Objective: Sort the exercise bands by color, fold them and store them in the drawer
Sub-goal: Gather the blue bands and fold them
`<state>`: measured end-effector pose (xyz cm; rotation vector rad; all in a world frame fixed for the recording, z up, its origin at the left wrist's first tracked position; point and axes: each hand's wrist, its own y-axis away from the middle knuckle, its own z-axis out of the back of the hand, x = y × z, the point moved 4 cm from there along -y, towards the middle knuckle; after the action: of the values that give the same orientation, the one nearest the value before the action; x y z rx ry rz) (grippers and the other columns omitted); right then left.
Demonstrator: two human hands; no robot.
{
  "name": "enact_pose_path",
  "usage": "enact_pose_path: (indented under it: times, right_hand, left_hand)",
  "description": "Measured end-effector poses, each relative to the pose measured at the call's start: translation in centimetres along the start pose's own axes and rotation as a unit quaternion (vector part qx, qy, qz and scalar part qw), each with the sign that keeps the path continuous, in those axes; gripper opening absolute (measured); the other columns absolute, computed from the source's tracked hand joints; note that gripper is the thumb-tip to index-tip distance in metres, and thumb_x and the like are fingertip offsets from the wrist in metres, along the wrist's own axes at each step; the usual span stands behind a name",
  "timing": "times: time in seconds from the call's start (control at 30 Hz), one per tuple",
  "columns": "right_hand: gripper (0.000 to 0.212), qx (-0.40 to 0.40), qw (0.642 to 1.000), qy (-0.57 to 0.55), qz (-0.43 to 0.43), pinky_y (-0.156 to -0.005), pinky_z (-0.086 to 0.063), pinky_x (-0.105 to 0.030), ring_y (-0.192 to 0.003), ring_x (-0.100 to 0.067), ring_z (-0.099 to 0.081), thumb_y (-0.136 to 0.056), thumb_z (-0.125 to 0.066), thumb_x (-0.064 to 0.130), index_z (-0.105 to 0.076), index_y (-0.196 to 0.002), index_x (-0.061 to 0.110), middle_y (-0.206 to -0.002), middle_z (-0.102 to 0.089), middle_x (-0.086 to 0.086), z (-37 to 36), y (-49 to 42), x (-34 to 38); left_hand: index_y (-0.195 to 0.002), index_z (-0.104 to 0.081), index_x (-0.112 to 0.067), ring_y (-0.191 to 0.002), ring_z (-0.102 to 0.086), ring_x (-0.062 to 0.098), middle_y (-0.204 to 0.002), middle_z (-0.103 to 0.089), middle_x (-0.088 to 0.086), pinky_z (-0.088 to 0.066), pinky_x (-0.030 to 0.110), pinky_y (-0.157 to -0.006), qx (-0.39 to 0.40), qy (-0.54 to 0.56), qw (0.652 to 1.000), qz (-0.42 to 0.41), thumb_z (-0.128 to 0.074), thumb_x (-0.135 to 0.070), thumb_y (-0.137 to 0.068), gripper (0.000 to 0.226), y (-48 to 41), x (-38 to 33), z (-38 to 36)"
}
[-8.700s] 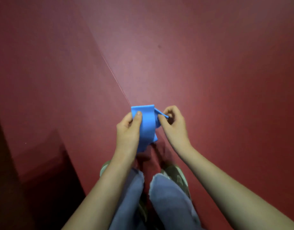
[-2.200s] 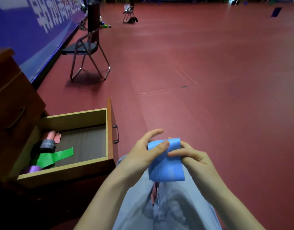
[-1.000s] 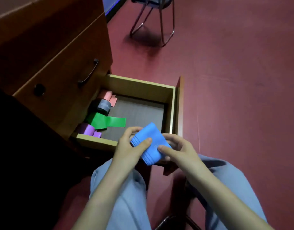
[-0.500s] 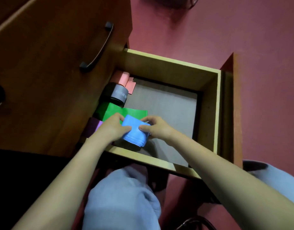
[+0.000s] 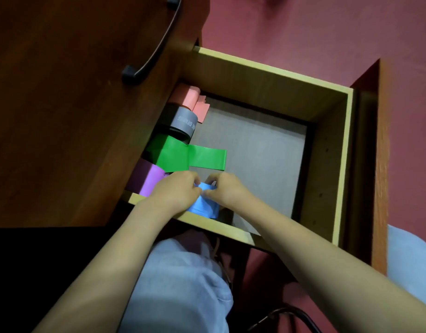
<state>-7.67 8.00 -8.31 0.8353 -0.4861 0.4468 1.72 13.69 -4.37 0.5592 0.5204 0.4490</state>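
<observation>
A folded blue band (image 5: 203, 205) sits low inside the open wooden drawer (image 5: 267, 78), against its near wall. My left hand (image 5: 176, 192) and my right hand (image 5: 227, 191) both pinch it from either side. Along the drawer's left side lie a purple band (image 5: 152, 179), a green band (image 5: 183, 156) with one end unrolled to the right, a grey band (image 5: 183, 121) and a pink band (image 5: 191, 98).
The closed upper drawer front with a dark handle (image 5: 152, 51) overhangs the left of the open drawer. The drawer's grey bottom (image 5: 255, 150) is bare on the right. Red floor (image 5: 303, 27) lies beyond. My knees in light trousers (image 5: 183, 284) are below.
Both hands have carried the folded blue band from my lap down into the drawer, beside the purple band. My view has leaned closer over the drawer.
</observation>
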Motion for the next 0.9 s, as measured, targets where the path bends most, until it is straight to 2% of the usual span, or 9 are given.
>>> enact_pose_path:
  times: [0.13,0.3,0.4,0.47,0.53,0.6,0.67,0.77,0.9]
  right_hand:
    - [0.043,-0.003,0.998,0.057,-0.02,-0.09,-0.047,-0.039,-0.11,-0.031,-0.055,-0.084,-0.053,0.04,-0.052,-0.121,0.017,-0.122,-0.059,-0.013,1.4,1.5,-0.4]
    - [0.047,0.004,0.987,0.158,-0.036,-0.093,-0.042,-0.036,-0.115,-0.029,-0.052,-0.088,-0.048,0.039,-0.04,-0.131,0.022,-0.125,-0.057,-0.008,5.6,5.8,-1.8]
    - [0.034,-0.121,0.975,0.179,0.043,-0.083,-0.042,-0.034,-0.11,-0.024,-0.051,-0.09,-0.046,0.029,-0.048,-0.123,0.02,-0.114,-0.059,-0.005,9.3,11.1,-2.7]
    - [0.031,-0.257,0.936,0.199,0.138,-0.087,-0.043,-0.038,-0.113,-0.026,-0.046,-0.086,-0.05,0.019,-0.055,-0.116,0.013,-0.108,-0.059,-0.008,11.0,15.2,-3.5]
    - [0.045,-0.332,0.905,0.219,0.149,-0.094,-0.043,-0.045,-0.121,-0.033,-0.041,-0.076,-0.054,0.017,-0.053,-0.119,0.005,-0.118,-0.057,-0.017,11.5,18.4,-5.6]
    - [0.063,-0.324,0.924,0.18,0.097,-0.107,-0.031,-0.042,-0.133,-0.035,-0.031,-0.079,-0.056,0.02,-0.035,-0.135,0.001,-0.139,-0.04,-0.021,11.0,20.4,-8.0]
    - [0.072,-0.258,0.963,0.078,0.022,-0.11,-0.02,-0.027,-0.14,-0.024,-0.021,-0.086,-0.053,0.023,-0.013,-0.144,0.005,-0.15,-0.025,-0.013,10.3,22.9,-10.3]
    - [0.05,-0.165,0.972,-0.159,0.049,-0.09,-0.037,-0.019,-0.111,-0.014,-0.052,-0.087,-0.046,0.013,-0.03,-0.134,0.019,-0.124,-0.053,0.0,8.3,23.7,-10.7]
    - [0.041,-0.168,0.95,-0.259,0.044,-0.07,-0.043,-0.005,-0.08,0.003,-0.052,-0.088,-0.042,-0.001,-0.038,-0.126,0.016,-0.093,-0.055,0.011,7.7,23.1,-11.1]
  left_hand:
    - [-0.118,-0.055,-0.019,-0.113,-0.054,0.025,-0.124,-0.06,0.006,-0.043,0.036,-0.094,-0.01,-0.009,0.999,-0.035,-0.047,-0.025,-0.091,0.029,1.9,-1.7,0.6]
    - [-0.119,-0.055,-0.017,-0.109,-0.055,0.023,-0.121,-0.061,0.004,-0.041,0.029,-0.086,-0.012,0.005,0.996,-0.089,-0.045,-0.021,-0.091,0.03,4.9,-4.6,1.3]
    - [-0.12,-0.053,-0.016,-0.112,-0.054,0.023,-0.124,-0.06,0.004,-0.041,0.03,-0.091,-0.036,0.006,0.992,-0.123,-0.044,-0.021,-0.091,0.031,6.2,-8.3,0.7]
    - [-0.127,-0.047,-0.015,-0.118,-0.05,0.024,-0.133,-0.052,0.005,-0.038,0.031,-0.095,-0.042,0.012,0.987,-0.154,-0.044,-0.022,-0.092,0.036,6.9,-11.5,-0.3]
    - [-0.134,-0.038,-0.015,-0.127,-0.042,0.025,-0.141,-0.041,0.006,-0.035,0.034,-0.102,-0.036,0.018,0.981,-0.187,-0.044,-0.027,-0.093,0.044,7.8,-14.9,-1.8]
    - [-0.137,-0.034,-0.014,-0.131,-0.037,0.027,-0.143,-0.036,0.007,-0.033,0.039,-0.106,-0.024,0.029,0.977,-0.21,-0.043,-0.032,-0.092,0.049,8.9,-17.5,-3.4]
    - [-0.137,-0.031,-0.013,-0.131,-0.035,0.027,-0.145,-0.033,0.006,-0.033,0.044,-0.106,-0.004,0.037,0.974,-0.225,-0.044,-0.034,-0.092,0.052,10.2,-20.3,-5.1]
    - [-0.135,-0.031,-0.012,-0.128,-0.037,0.029,-0.143,-0.034,0.008,-0.034,0.045,-0.104,0.012,0.037,0.979,-0.2,-0.043,-0.035,-0.091,0.052,10.8,-21.5,-7.0]
    - [-0.135,-0.033,-0.014,-0.126,-0.041,0.029,-0.139,-0.039,0.01,-0.036,0.042,-0.098,-0.007,-0.003,0.989,-0.147,-0.041,-0.039,-0.09,0.052,10.9,-21.5,-7.2]
